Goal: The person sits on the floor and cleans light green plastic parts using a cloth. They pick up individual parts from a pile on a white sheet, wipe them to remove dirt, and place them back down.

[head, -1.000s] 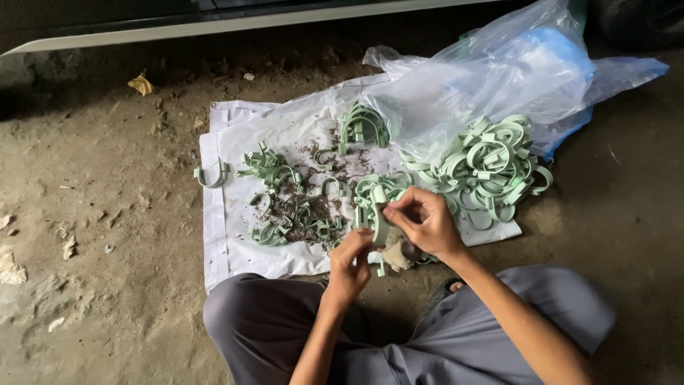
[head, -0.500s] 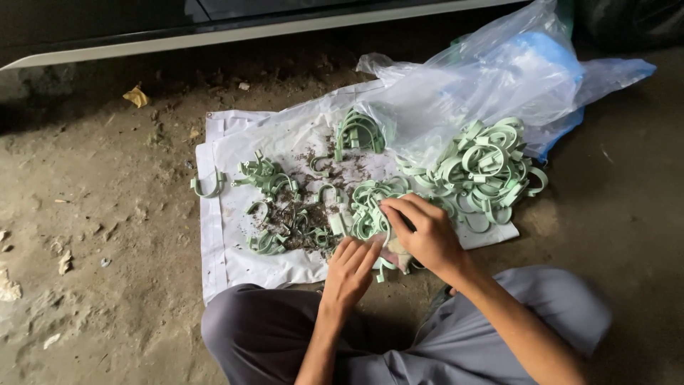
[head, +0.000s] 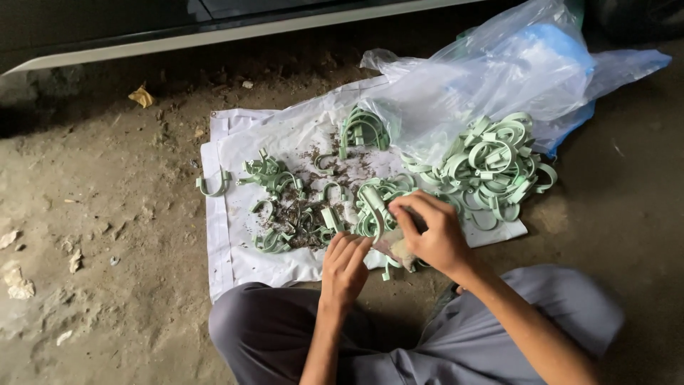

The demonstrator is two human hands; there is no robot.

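Observation:
I sit on the ground over a white sheet [head: 235, 257] strewn with pale green plastic U-shaped clips and dark crumbs. My right hand [head: 433, 232] pinches a small tool or piece against a green clip [head: 376, 212] at the sheet's near edge. Fingers together, my left hand [head: 345, 265] rests just left of it and touches the clip's lower end; whether it grips is unclear. A big pile of green clips [head: 491, 167] lies to the right, at the mouth of a clear plastic bag [head: 499, 78].
Smaller clusters of clips [head: 274, 178] lie on the sheet's left half, and one clip [head: 214, 187] hangs off its left edge. Around the sheet are bare dirt ground, stones [head: 18, 285] and a yellow scrap [head: 141, 95]. A dark ledge with a pale strip [head: 214, 36] runs along the top.
The view has shifted slightly. My hands stay together at the sheet's near edge; the left hand's fingers have moved up against the clip under my right hand.

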